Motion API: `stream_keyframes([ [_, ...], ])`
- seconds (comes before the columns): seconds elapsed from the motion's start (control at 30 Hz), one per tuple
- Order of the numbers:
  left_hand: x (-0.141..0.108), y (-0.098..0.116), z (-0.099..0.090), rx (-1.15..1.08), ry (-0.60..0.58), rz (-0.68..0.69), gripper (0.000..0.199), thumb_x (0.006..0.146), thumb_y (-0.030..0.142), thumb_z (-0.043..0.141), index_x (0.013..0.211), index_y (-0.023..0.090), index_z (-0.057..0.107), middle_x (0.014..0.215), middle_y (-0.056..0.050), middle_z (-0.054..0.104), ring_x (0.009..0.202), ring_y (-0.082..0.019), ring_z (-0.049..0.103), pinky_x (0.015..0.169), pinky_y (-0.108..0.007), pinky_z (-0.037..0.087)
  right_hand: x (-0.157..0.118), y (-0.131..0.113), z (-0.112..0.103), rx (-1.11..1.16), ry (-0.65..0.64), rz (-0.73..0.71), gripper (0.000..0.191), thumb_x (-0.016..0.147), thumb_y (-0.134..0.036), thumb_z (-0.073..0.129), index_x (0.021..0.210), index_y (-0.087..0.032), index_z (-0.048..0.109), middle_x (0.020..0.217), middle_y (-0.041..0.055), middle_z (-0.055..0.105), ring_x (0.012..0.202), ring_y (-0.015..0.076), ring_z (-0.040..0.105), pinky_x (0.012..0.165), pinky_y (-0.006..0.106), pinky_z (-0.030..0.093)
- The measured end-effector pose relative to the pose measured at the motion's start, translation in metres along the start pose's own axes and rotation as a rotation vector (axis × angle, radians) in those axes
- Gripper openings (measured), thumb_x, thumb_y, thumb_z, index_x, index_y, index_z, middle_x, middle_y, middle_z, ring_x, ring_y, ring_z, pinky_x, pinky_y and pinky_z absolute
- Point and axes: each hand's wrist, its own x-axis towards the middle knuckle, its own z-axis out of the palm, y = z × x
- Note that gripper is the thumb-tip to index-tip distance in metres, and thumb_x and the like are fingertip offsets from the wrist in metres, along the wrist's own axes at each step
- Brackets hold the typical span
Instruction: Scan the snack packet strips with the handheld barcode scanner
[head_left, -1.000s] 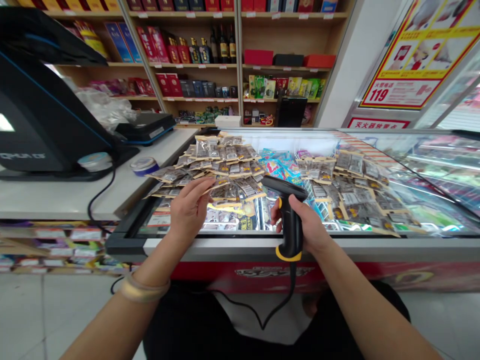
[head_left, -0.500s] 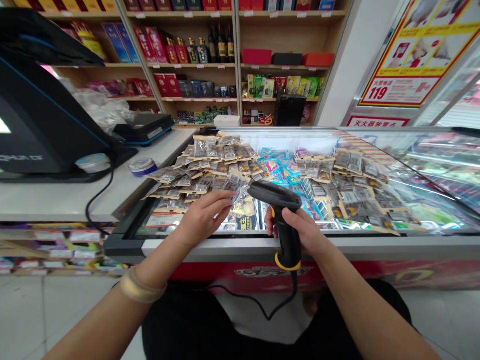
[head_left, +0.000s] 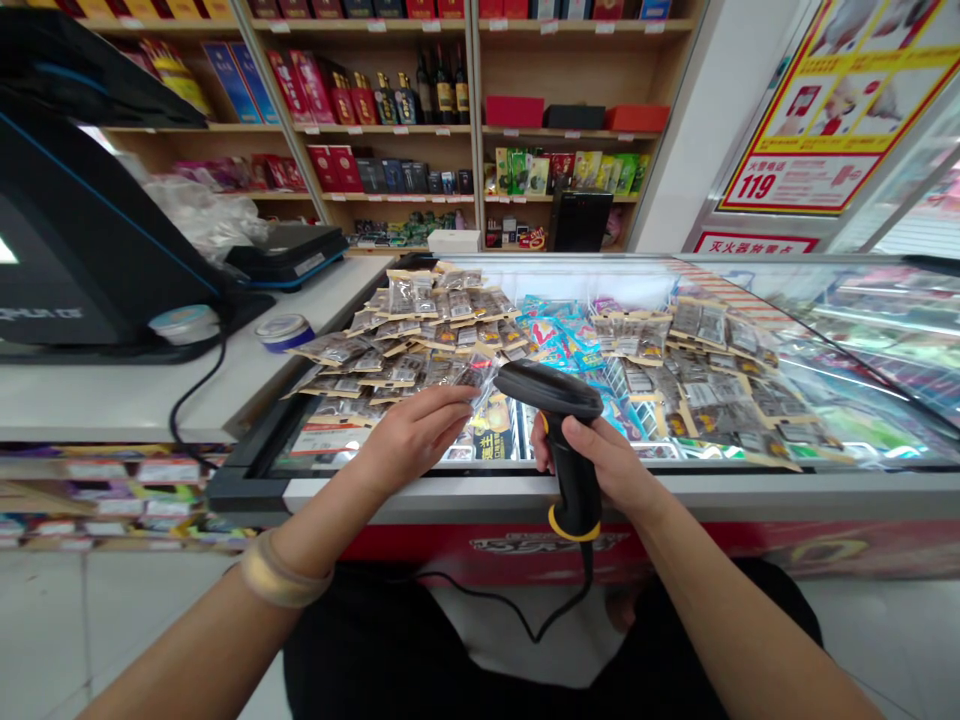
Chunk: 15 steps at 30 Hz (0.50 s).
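Note:
My right hand (head_left: 611,462) is wrapped round the handle of a black barcode scanner (head_left: 576,480) with yellow trim, its head pointing left. Between the fingertips of my left hand (head_left: 420,430) is a small clear packet (head_left: 476,373), just left of the scanner head, with a red glow on it. Behind my left hand a heap of brown-edged packets (head_left: 412,340) lies on the glass freezer top. More such packets (head_left: 712,370) are piled at the right. Blue packets (head_left: 559,335) show between the two piles.
A black screen terminal (head_left: 97,240), a scale (head_left: 289,250) and a round tin (head_left: 285,332) stand on the left counter (head_left: 247,385). The scanner cable (head_left: 510,602) hangs below the freezer edge (head_left: 450,497). Stocked shelves (head_left: 390,130) line the back.
The packet at my left fingertips has tilted and come slightly lower, and a red light now shows on it. My left hand has shifted slightly right; my right hand has hardly moved.

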Motion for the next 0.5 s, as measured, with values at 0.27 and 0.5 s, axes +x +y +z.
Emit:
stream_keyframes([
  [0.27,0.003,0.002,-0.003,0.014,0.052,-0.131,0.024,0.09,0.016,0.059,0.112,0.021,0.066,0.138,-0.013,0.059,0.113,-0.023,0.068,0.093,-0.035,0.059,-0.003,-0.003,0.004,0.025,0.099,-0.127,0.043,0.076,-0.06,0.071,0.082,-0.017,0.067,0.071,0.0028,0.062,0.063,0.0145,0.055,0.061,0.029,0.046],
  [0.5,0.055,0.038,0.037,-0.195,0.16,-0.391,0.029,0.088,0.028,0.064,0.116,0.024,0.068,0.122,-0.008,0.067,0.115,-0.023,0.065,0.099,-0.038,0.054,-0.049,-0.035,-0.04,-0.034,0.485,-0.365,0.037,0.082,-0.057,0.067,0.084,-0.02,0.07,0.078,0.0037,0.067,0.07,0.0151,0.061,0.061,0.026,0.051],
])
